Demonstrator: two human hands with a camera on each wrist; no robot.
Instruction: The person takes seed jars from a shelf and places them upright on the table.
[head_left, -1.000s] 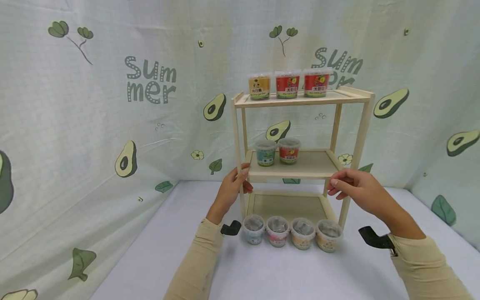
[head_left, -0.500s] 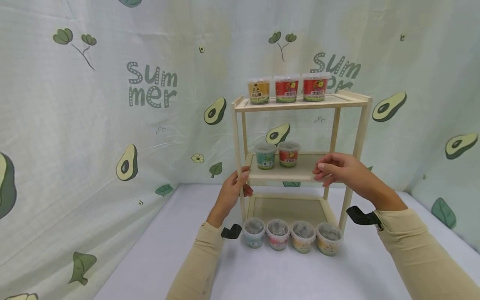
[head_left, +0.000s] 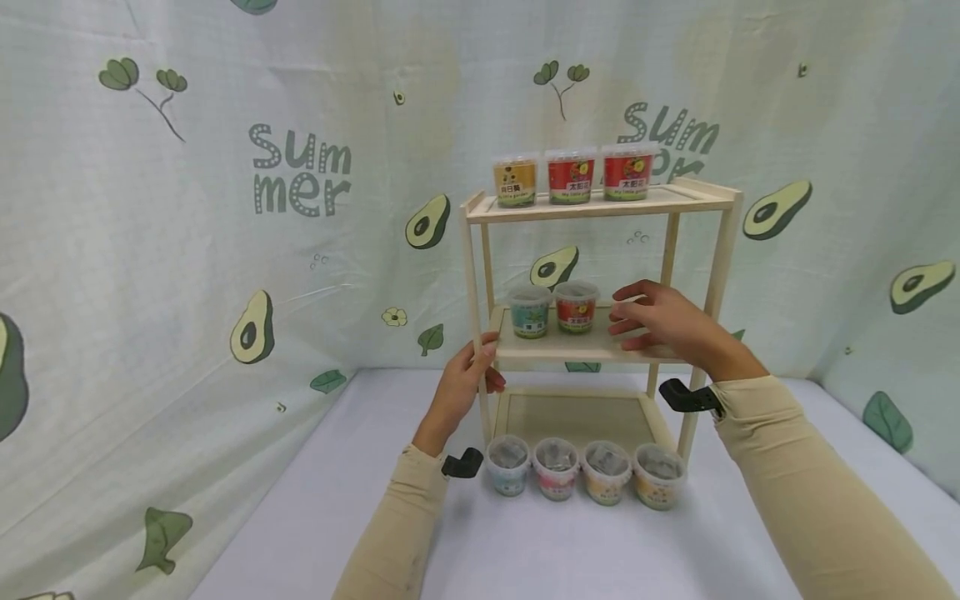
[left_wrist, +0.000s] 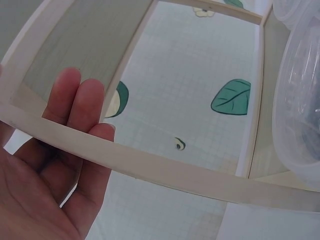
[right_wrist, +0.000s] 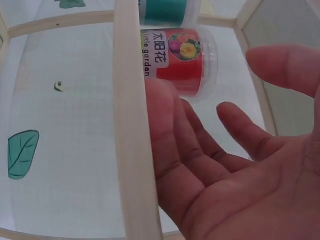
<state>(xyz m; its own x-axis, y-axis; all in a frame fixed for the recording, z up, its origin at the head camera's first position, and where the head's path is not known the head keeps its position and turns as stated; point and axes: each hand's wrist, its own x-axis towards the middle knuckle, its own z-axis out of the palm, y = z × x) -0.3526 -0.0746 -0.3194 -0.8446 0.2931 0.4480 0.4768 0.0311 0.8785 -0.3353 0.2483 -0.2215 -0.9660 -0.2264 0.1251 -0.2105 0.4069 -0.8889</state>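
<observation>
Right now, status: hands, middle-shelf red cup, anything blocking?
Left hand holds shelf post. Right hand beside red cup, holds nothing. Red cup upright on middle shelf, teal cup next to it. Nothing visible between right hand and red cup.

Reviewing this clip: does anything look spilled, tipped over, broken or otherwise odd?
Nothing stands out. The five cups on the wooden rack stand upright, the four cups lined up at its foot look upright too, and no spill or damage shows.
</observation>
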